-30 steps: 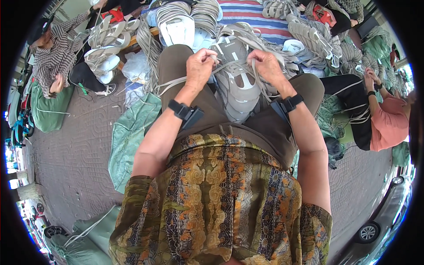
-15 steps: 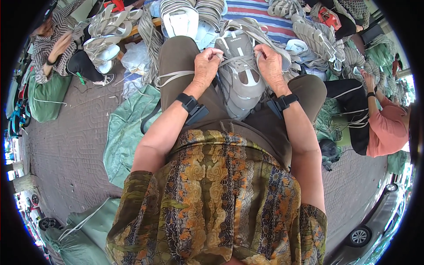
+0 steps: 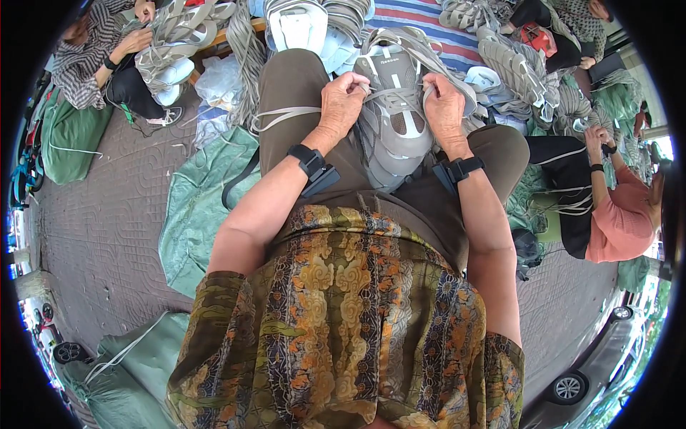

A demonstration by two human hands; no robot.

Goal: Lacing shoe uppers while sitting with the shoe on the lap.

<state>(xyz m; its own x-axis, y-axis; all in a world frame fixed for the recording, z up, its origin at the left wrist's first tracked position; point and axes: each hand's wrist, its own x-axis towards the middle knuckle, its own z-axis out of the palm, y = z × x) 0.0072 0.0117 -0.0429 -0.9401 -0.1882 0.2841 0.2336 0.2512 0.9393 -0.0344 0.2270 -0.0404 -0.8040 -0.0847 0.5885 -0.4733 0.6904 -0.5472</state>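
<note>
A grey and white shoe upper (image 3: 394, 156) lies between my thighs, its toe pointing toward me, on top of more uppers. Flat grey laces (image 3: 397, 98) cross its front. At its left edge, my left hand (image 3: 342, 107) pinches a lace between thumb and fingers. A loose lace end (image 3: 289, 112) trails from that side over my left thigh. On the opposite edge my right hand (image 3: 444, 109) is closed in a pinch on another stretch of lace. Both hands are level with the crossed laces; their curled fingers partly hide what they grip.
Stacked uppers (image 3: 296, 28) and bundled laces (image 3: 246, 61) lie beyond my knees, beside a striped cloth (image 3: 407, 14). Green sacks (image 3: 204, 207) rest on the paving to my left. Co-workers sit at far left and right, one in a pink top (image 3: 622, 222). A grey car (image 3: 597, 365) stands at lower right.
Both hands keep their pinch beside the upper and shift only slightly. The view has moved a little. The co-worker at left has brought both hands together at the uppers.
</note>
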